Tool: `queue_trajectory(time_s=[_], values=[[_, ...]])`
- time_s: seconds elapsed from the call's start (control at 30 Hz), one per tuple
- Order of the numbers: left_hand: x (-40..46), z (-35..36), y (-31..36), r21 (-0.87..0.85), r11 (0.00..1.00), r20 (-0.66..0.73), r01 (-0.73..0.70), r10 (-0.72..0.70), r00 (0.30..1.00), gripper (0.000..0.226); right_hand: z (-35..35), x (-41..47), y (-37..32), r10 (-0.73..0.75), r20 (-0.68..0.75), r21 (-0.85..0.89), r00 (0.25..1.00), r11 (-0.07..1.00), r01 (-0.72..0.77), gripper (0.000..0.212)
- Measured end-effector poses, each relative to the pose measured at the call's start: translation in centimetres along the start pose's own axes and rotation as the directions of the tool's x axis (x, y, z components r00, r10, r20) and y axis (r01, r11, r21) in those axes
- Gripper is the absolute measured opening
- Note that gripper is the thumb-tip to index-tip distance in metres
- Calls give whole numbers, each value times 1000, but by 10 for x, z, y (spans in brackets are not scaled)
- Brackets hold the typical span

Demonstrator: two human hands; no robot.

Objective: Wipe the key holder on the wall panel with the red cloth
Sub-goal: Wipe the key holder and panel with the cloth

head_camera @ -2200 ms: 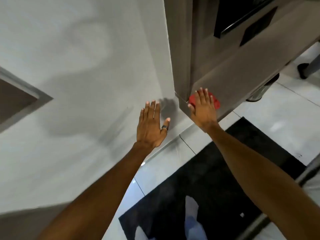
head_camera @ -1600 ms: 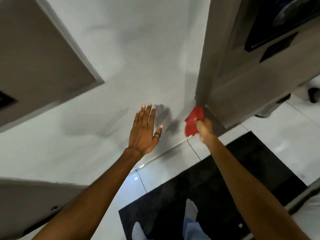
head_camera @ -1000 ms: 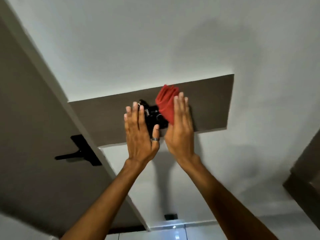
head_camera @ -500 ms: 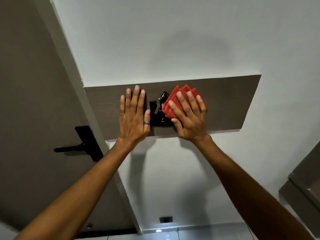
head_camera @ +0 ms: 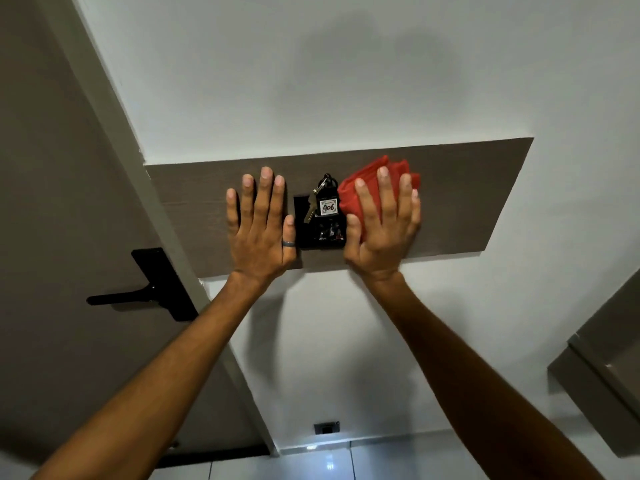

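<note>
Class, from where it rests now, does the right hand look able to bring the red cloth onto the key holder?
Probably yes: the right hand presses the red cloth flat beside the key holder, with nothing between them.

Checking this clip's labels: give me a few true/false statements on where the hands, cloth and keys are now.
1. The right hand presses the folded red cloth against the brown wooden wall panel. True.
2. The left hand holds the cloth. False: it lies flat and bare on the panel.
3. A key tag reads 406. True.
4. The cloth covers the black key holder. False: it sits just right of it.
</note>
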State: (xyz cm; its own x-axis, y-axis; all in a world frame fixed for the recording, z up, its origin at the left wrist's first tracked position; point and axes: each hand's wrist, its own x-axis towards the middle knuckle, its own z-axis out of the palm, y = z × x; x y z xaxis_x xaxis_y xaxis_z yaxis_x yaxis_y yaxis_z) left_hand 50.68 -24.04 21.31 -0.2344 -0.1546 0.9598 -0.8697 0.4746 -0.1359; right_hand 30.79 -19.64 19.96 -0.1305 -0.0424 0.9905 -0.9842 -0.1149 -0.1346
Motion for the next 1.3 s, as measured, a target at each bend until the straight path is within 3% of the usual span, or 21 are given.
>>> queue_trajectory(time_s=[0.07, 0.2, 0.27, 0.37, 0.73, 0.97, 1.1, 1.13, 1.23, 1.27, 1.3], values=[[0, 2, 0, -3, 1000, -11, 5, -5, 1000, 62, -6, -18, -11, 27, 43, -6, 999, 1000, -27, 50], [0, 0, 1, 14, 1000, -29, 4, -3, 1000, 62, -26, -32, 11, -104, 153, -97, 983, 988, 119, 55], [1, -2, 3, 20, 1000, -21, 16, -15, 1000, 61, -25, -20, 19, -185, 134, -126, 974, 971, 202, 56], [1, -2, 2, 18, 1000, -27, 18, -18, 999, 60, -12, -1, 24, -269, 73, -27, 960, 962, 271, 58], [-3, 5, -2, 43, 999, -53, 0, 2, 999, 62, 0, -34, 20, -192, -21, 55, 981, 980, 192, 51], [-6, 9, -2, 47, 999, -70, -3, 7, 998, 62, 13, 8, 2, -105, -86, 111, 991, 987, 115, 44], [-6, 7, -4, 37, 999, -65, 1, 2, 998, 62, 4, -6, 21, -214, -85, 84, 973, 972, 221, 45], [-6, 6, -3, 41, 999, -65, -4, 7, 998, 62, 5, -6, 20, -173, -88, 77, 981, 981, 179, 45], [-1, 2, -3, 33, 999, -52, -14, 16, 999, 63, 10, -2, -18, 252, -143, 135, 957, 963, -233, 46], [1, 0, -3, 37, 999, -49, -13, 15, 999, 63, 10, -1, -28, 286, -134, 159, 949, 951, -264, 47], [1, -1, -2, 27, 1000, -39, -7, 8, 999, 63, 8, -1, -27, 209, -106, 171, 972, 967, -190, 48]])
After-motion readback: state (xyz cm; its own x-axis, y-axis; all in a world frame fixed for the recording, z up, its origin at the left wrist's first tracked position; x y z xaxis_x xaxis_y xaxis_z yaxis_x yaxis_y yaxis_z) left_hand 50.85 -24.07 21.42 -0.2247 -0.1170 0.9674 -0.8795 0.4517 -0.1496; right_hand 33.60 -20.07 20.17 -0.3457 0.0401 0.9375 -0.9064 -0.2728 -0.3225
